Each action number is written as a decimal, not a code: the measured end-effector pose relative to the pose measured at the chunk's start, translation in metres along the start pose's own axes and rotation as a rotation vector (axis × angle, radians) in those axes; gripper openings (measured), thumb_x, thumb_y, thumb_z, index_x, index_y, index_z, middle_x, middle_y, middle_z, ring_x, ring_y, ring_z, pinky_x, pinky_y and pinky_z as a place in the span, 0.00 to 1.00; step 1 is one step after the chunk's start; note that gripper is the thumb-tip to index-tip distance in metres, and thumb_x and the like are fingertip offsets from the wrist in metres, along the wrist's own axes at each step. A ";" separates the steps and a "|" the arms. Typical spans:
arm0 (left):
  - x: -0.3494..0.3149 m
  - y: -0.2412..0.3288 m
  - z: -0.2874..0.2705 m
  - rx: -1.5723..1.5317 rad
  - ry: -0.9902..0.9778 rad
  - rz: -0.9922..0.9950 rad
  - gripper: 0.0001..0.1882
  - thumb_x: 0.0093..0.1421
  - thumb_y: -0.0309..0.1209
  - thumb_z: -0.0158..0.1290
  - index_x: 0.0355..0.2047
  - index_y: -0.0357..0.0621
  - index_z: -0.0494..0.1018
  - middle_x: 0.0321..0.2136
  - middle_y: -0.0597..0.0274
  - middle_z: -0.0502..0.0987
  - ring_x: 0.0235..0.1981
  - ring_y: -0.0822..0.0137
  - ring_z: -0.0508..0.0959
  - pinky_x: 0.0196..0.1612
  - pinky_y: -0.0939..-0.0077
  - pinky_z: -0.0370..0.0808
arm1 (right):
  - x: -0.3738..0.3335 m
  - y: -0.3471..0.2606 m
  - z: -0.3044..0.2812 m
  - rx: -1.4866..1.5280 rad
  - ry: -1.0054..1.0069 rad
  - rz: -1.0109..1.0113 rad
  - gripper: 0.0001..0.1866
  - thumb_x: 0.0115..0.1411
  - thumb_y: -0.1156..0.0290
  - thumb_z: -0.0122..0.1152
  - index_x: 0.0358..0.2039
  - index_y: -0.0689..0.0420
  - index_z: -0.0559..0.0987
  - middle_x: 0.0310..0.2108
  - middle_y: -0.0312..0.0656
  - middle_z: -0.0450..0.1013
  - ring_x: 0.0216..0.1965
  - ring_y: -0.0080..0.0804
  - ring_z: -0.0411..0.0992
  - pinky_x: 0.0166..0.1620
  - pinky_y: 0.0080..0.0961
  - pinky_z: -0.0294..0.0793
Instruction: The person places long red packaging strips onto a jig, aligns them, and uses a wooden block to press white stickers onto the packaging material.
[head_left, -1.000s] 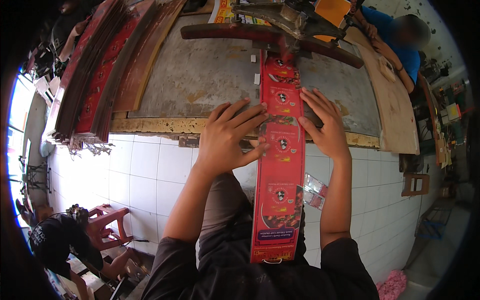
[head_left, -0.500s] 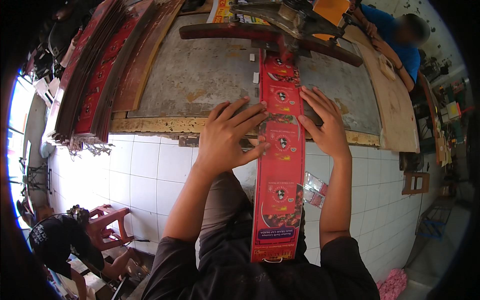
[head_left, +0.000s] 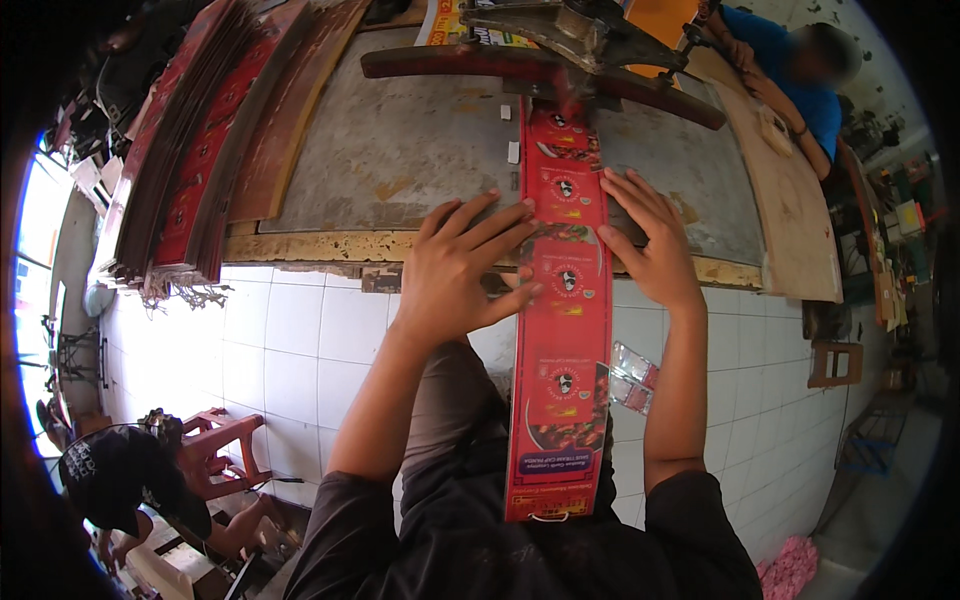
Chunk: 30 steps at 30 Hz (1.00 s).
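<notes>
A long red printed strip (head_left: 565,335) stretches from beneath a metal press (head_left: 545,85) across the worktable and over its near edge to my lap. A small cord loop shows at its near end. My left hand (head_left: 465,265) lies at the strip's left edge, fingers spread and stretched out, thumb tip touching the edge. Along the right edge rests my right hand (head_left: 648,235), fingers extended and thumb apart. Neither hand is closed around the strip. The strip's far end is hidden under the press bar.
Stacks of similar red strips (head_left: 185,225) with dangling strings stand at the table's left. The worn grey tabletop (head_left: 350,150) has a wooden front edge. A person in blue (head_left: 825,110) is at the far right; another in black (head_left: 110,470) bends near a red stool (head_left: 225,445) lower left.
Both hands keep nearly the same pose on the strip, and the strip appears almost unmoved. The view has shifted slightly. The person in black at lower left has moved an arm.
</notes>
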<state>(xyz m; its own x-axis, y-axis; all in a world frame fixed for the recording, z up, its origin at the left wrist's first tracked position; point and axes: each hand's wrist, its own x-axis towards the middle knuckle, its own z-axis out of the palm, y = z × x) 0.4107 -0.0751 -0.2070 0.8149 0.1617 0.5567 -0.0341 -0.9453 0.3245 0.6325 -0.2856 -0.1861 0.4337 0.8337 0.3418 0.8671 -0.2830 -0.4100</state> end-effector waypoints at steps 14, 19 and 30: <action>-0.001 0.002 -0.001 0.001 -0.008 -0.010 0.32 0.58 0.52 0.68 0.60 0.53 0.84 0.66 0.70 0.82 0.69 0.52 0.76 0.71 0.43 0.69 | -0.002 0.003 0.001 -0.017 -0.011 -0.007 0.32 0.72 0.52 0.68 0.71 0.52 0.78 0.75 0.37 0.72 0.79 0.45 0.62 0.79 0.50 0.55; 0.000 0.003 0.000 0.013 -0.004 -0.008 0.32 0.57 0.51 0.69 0.60 0.52 0.84 0.66 0.70 0.82 0.69 0.52 0.77 0.71 0.43 0.70 | -0.003 0.005 0.001 -0.007 -0.003 -0.015 0.31 0.71 0.54 0.69 0.71 0.52 0.78 0.74 0.37 0.72 0.79 0.45 0.62 0.78 0.50 0.56; 0.002 0.002 0.002 0.009 0.027 0.016 0.31 0.55 0.50 0.69 0.57 0.51 0.86 0.63 0.69 0.84 0.67 0.51 0.79 0.69 0.45 0.72 | -0.002 0.007 0.006 -0.002 0.027 -0.004 0.32 0.71 0.52 0.71 0.71 0.48 0.79 0.73 0.36 0.74 0.78 0.43 0.63 0.78 0.50 0.57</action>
<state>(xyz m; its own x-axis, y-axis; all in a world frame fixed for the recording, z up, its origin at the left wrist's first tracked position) 0.4132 -0.0768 -0.2067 0.7985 0.1544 0.5819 -0.0415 -0.9501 0.3090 0.6364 -0.2867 -0.1946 0.4367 0.8219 0.3658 0.8692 -0.2807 -0.4071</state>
